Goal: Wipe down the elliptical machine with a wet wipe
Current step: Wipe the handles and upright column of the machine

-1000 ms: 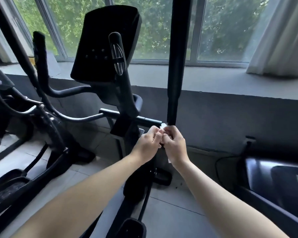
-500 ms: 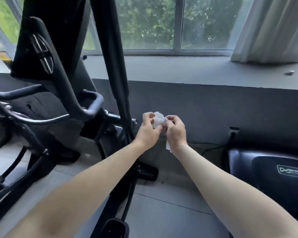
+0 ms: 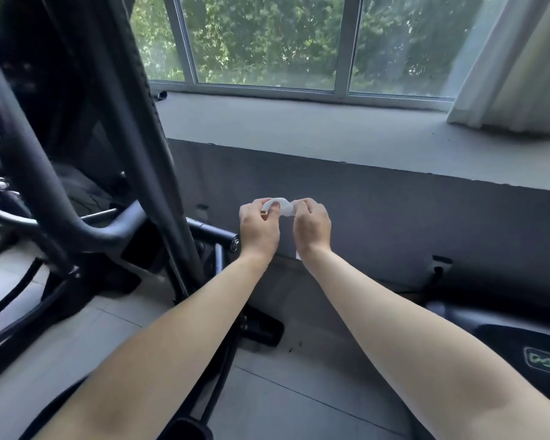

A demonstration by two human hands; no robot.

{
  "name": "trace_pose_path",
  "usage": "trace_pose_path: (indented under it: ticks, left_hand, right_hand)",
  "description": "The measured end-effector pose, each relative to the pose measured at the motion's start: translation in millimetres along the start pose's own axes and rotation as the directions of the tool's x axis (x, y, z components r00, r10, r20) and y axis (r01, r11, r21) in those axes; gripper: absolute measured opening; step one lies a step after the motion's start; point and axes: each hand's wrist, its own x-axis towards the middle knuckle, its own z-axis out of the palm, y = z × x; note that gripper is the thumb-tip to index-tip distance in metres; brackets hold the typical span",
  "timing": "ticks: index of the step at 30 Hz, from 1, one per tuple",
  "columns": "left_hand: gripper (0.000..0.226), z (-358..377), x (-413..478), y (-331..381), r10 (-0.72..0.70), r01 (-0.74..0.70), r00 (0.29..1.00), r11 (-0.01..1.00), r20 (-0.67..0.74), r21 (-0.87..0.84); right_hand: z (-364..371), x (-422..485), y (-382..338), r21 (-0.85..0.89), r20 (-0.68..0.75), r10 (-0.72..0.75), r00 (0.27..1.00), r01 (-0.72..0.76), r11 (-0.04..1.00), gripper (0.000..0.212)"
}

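A small white wet wipe point(image 3: 281, 207) stretches between my two hands in front of the dark wall. My left hand point(image 3: 258, 230) pinches its left end and my right hand point(image 3: 311, 228) pinches its right end; a strip of it hangs below my right wrist. The black elliptical machine point(image 3: 77, 192) fills the left of the view. Its upright moving arm point(image 3: 134, 128) stands to the left of my hands, apart from them. Its curved handlebar and console are nearer the left edge.
A grey window ledge point(image 3: 299, 128) runs across the back under a wide window, with a white curtain point(image 3: 515, 65) at the right. Another dark machine point(image 3: 505, 338) sits at the lower right. A wall socket with a cable point(image 3: 438, 265) is low on the wall. Grey tiles cover the floor.
Both hands have come away from the upright arm and moved right. They have drawn apart, pulling the bunched wipe out between them. The view has swung right.
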Motion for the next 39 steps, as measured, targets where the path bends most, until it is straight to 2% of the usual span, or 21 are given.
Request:
trace_pose_path:
  ticks: [2, 6, 11, 18, 22, 25, 29, 32, 36, 39]
  left_hand:
    - [0.025, 6, 11, -1, 0.0, -0.001, 1.0, 1.0, -0.03, -0.016]
    - [0.004, 16, 25, -1, -0.029, 0.026, 0.998, 0.999, -0.06, -0.046]
    - [0.008, 30, 56, -6, -0.087, 0.064, 0.972, 0.992, -0.22, -0.112]
    - [0.019, 15, 117, -5, -0.111, 0.059, 0.871, 0.991, -0.479, -0.121]
    - [0.02, -8, 134, -13, -0.086, 0.08, 0.802, 0.996, -0.591, -0.037]
    - [0.013, -20, 142, -26, -0.036, 0.082, 0.745, 0.996, -0.666, 0.038]
    - [0.022, -28, 150, -34, -0.026, 0.134, 0.669, 0.987, -0.743, 0.086]
    - [0.023, -38, 148, -29, -0.002, 0.163, 0.669, 0.976, -0.743, 0.145]
    - [0.025, -58, 145, -20, 0.205, 0.145, 0.597, 0.924, -0.776, 0.355]
    - [0.034, -79, 146, -19, 0.333, 0.182, 0.558, 0.844, -0.76, 0.504]
  right_hand:
    - [2, 12, 2, 0.01, 0.035, -0.003, 0.999, 0.003, 1.0, 0.021]
    - [9, 35, 7, 0.045, 0.122, -0.01, 0.993, 0.004, 0.999, 0.011]
    - [38, 78, 12, 0.092, 0.198, 0.01, 0.98, -0.029, 0.995, 0.015]
    - [93, 130, 5, 0.076, 0.389, -0.044, 0.92, 0.016, 0.997, 0.01]
    - [124, 133, 1, 0.056, 0.497, -0.074, 0.864, 0.054, 0.997, 0.009]
    - [144, 134, -3, 0.065, 0.549, -0.097, 0.83, 0.074, 0.995, 0.009]
    - [157, 137, -8, 0.119, 0.594, -0.097, 0.799, 0.032, 0.992, 0.01]
    - [169, 137, -8, 0.154, 0.675, -0.147, 0.723, 0.058, 0.986, 0.016]
    - [194, 138, -13, 0.257, 0.794, -0.274, 0.542, 0.11, 0.96, 0.006]
    - [215, 141, -18, 0.347, 0.825, -0.388, 0.411, 0.175, 0.922, 0.018]
